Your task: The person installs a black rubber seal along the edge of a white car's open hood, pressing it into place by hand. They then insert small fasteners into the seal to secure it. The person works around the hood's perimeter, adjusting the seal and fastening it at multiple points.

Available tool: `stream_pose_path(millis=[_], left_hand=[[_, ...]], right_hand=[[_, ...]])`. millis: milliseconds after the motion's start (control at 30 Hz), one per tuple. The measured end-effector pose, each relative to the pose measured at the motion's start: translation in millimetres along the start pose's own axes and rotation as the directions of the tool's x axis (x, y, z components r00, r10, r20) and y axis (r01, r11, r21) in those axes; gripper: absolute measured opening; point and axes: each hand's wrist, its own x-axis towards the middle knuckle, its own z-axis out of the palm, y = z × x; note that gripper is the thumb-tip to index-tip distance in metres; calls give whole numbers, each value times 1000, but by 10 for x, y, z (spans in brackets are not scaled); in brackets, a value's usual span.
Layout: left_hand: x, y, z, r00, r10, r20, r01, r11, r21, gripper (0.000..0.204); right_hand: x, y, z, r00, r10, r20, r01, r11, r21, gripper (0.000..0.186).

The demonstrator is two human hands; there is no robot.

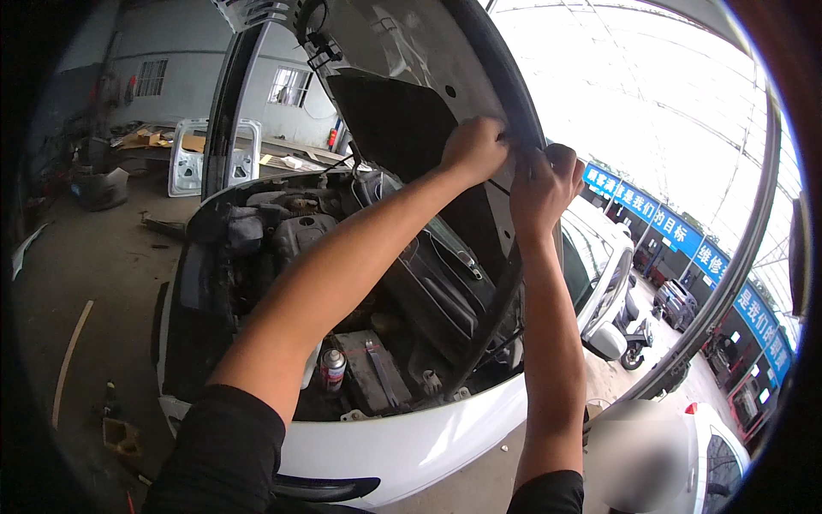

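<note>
Both arms are stretched up to the edge of a raised car hood (411, 38), its underside toward me. A black rubber seal strip (492, 51) follows that edge down to my hands. My left hand (473, 154) is closed in a fist on the strip, its fingertips partly hidden. Just right of it, my right hand (548, 184) pinches the same strip with bent fingers. Below them, a black strip (501, 317) curves down toward the engine bay; whether it is the same piece I cannot tell. A dark pad (390, 111) covers part of the hood's underside.
In the engine bay, a spray can (333, 370) stands beside the battery (355, 355), on which a wrench (381, 373) lies. The white fender (419, 454) is nearest me. A lift post (231, 111) and a detached door (184, 163) stand at left; a white car (599, 244) at right.
</note>
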Motion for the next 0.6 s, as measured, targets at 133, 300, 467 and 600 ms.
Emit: stream_pose_path(millis=[133,300,467,600], left_hand=[[19,-16,-22,997,12,75,-19,995,95,26],[2,4,-52,995,7,100,-14,998,61,26],[-17,-94,-112,988,63,139,-55,997,-61,27],[-57,-27,-154,985,26,169,7,982,-188,30]], right_hand=[[26,-82,28,996,84,24,-81,992,-96,7],[117,-204,-26,979,155,135,-125,971,-205,11],[131,-241,86,964,230,130,-203,960,-192,18],[146,-298,87,940,311,143,-286,942,-173,29]])
